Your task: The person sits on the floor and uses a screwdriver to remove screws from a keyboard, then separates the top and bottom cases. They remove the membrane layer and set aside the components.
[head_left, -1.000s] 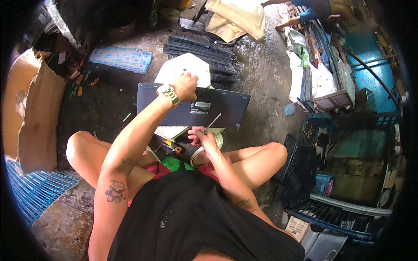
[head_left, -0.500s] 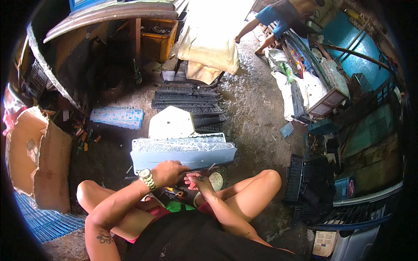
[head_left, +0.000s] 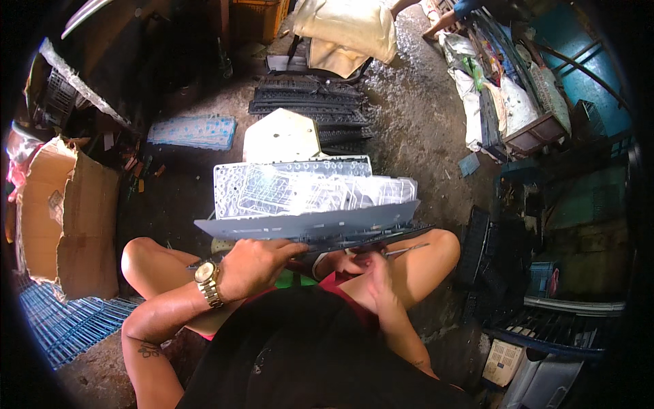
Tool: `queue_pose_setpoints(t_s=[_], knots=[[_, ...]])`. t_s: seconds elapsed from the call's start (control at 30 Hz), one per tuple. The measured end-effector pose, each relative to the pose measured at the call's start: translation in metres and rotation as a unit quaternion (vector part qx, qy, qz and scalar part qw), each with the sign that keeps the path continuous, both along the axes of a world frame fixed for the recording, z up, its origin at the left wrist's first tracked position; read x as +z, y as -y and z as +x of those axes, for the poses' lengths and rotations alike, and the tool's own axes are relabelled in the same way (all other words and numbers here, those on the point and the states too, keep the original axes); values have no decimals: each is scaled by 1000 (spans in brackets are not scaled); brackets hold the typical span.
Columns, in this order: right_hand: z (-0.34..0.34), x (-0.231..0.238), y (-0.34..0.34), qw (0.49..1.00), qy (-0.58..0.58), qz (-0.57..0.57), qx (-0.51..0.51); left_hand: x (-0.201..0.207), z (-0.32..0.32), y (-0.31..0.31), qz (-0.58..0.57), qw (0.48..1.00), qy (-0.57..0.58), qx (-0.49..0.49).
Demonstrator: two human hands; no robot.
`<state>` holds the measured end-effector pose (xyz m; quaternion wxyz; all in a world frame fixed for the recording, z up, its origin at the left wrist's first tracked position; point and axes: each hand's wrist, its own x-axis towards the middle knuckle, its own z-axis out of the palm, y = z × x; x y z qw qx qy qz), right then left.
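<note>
Concrete floor (head_left: 415,150), open strip right of centre. 1 cardboard box (head_left: 88,225) near left knee (head_left: 144,269). 1 pale stool (head_left: 293,138), part hidden under 1 silver-lined casing (head_left: 293,189). 1 dark panel (head_left: 306,223) tilted along casing's near side, left hand (head_left: 255,264) grasping its edge. Right hand (head_left: 378,274) shadowed, curled round 1 screwdriver (head_left: 407,250); handle hidden.

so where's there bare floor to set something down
On the wet grey concrete floor between the far black keyboards and the white sacks; a smaller, darker patch lies between the brown cardboard box and the pale translucent sheets. It's crowded around the dark grey flat panel, left hand and right hand.
</note>
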<state>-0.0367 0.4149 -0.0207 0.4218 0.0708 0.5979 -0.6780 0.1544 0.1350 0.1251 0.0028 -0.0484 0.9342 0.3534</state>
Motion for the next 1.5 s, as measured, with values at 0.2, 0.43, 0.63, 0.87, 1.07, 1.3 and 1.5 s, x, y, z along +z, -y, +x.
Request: queue_pose_setpoints(t_s=[0.2,0.43,0.63,0.87,1.07,1.3,1.5], knots=[[-28,12,36,993,-78,-22,-86,13,6,15,-102,994,-10,28],[-109,-3,78,937,-291,181,-70,14,5,60,-71,983,-117,122],[-167,-21,110,813,-367,428,147,15,11,88,10,982,-116,150],[-93,-19,152,688,-609,345,193,8,31,112,58,966,-152,200],[-70,-47,169,653,-663,287,226,20,46,121,143,927,-176,299],[-137,73,155,952,-294,-66,-56,9,53,107,246,876,-315,269],[-170,295,145,852,-414,-257,-191,9,45,99,275,851,-373,246]])
